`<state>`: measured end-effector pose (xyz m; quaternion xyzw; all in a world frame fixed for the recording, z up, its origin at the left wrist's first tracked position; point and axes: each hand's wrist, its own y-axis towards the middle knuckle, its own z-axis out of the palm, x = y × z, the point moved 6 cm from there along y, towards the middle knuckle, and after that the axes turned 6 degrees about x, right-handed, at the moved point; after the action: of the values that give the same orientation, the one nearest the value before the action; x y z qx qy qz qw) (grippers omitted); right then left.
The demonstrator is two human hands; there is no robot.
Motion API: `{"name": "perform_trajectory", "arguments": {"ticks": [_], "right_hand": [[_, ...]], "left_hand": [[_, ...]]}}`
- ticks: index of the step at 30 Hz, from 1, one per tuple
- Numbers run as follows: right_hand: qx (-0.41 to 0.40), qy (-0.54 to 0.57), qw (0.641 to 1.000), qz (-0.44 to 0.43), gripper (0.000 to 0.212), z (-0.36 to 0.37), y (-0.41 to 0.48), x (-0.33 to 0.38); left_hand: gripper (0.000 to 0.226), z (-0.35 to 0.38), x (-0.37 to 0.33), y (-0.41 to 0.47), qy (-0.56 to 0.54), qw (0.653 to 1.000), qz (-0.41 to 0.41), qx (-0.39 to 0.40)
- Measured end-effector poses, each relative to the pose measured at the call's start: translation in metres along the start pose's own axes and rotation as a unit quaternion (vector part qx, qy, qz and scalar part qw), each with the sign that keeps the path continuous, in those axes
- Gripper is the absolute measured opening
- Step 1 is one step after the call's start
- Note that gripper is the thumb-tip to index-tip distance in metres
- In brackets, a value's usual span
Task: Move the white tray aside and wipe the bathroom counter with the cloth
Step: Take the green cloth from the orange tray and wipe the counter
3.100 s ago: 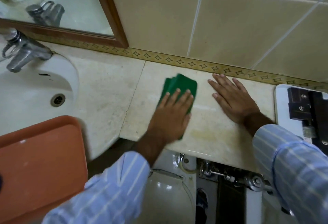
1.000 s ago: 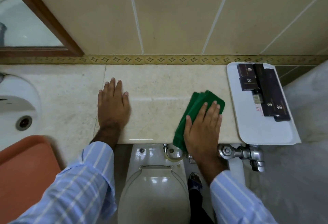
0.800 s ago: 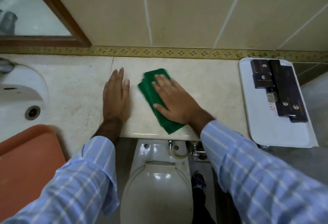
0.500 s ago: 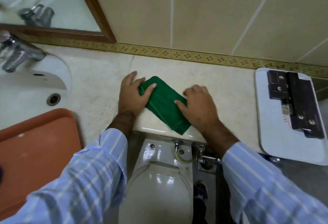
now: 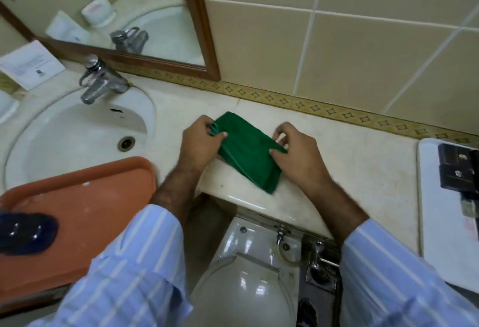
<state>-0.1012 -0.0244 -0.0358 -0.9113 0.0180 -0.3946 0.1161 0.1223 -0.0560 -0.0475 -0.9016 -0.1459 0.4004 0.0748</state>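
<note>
Fingers (image 5: 216, 135) of the left hand (image 5: 198, 145) pinch the upper left corner of the green cloth (image 5: 246, 151), thumb and fingertips closed on its bunched folds. Fingers (image 5: 276, 151) of the right hand (image 5: 298, 156) are closed on the cloth's right edge, thumb on top. Folded into a thick oblong, the cloth lies diagonally on the pale stone worktop (image 5: 363, 171), its lower right end close to the front edge and its upper left end nearer the patterned border strip (image 5: 324, 111) along the tiled wall (image 5: 337, 41). Both forearms emerge from blue striped sleeves (image 5: 134, 262). The white tray (image 5: 435, 212) sits at the far right of the worktop, well apart from the cloth, carrying dark rectangular boxes (image 5: 458, 168); it is cut off by the frame. Left of the hands is a round white basin (image 5: 64, 134) with a chrome tap (image 5: 99, 83) behind it, and an orange tray (image 5: 85, 210) overlaps the basin's near rim, with a dark object (image 5: 26, 233) resting on it. A wood-framed mirror (image 5: 155, 15) hangs above the basin. Below the worktop's front edge a toilet (image 5: 243, 280) with its lid down is visible, beside chrome pipe fittings (image 5: 318, 256).
</note>
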Motion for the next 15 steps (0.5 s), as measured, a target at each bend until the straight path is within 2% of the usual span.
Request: {"name": "perform_trajectory", "arguments": {"ticks": [3,6,7,9,11,13,15], "right_hand": [[-0.009,0.062,0.997,-0.038,0.013,0.021,0.056,0.035],[0.011,0.079,0.996,-0.035,0.018,0.051,0.105,0.056],[0.023,0.047,0.998,-0.038,0.022,0.062,0.116,0.060],[0.047,-0.107,0.992,-0.042,0.030,0.084,0.126,0.064],[0.048,-0.289,0.955,-0.035,0.035,0.096,0.122,0.062],[0.065,-0.340,0.937,-0.048,0.044,0.101,0.114,0.056],[0.081,-0.311,0.945,-0.062,0.056,0.094,0.103,0.042]], "left_hand": [[0.039,-0.051,0.014,0.042,0.010,0.997,-0.019,-0.079],[0.045,-0.081,0.020,0.081,0.085,0.989,-0.034,-0.113],[0.047,-0.085,0.024,0.092,0.104,0.987,-0.043,-0.113],[0.048,-0.081,0.035,0.107,0.153,0.982,-0.049,-0.094],[0.034,-0.062,0.048,0.111,0.250,0.966,-0.035,-0.057],[0.036,-0.046,0.058,0.108,0.330,0.943,-0.031,-0.043],[0.043,-0.036,0.060,0.101,0.357,0.932,-0.038,-0.037]]}}
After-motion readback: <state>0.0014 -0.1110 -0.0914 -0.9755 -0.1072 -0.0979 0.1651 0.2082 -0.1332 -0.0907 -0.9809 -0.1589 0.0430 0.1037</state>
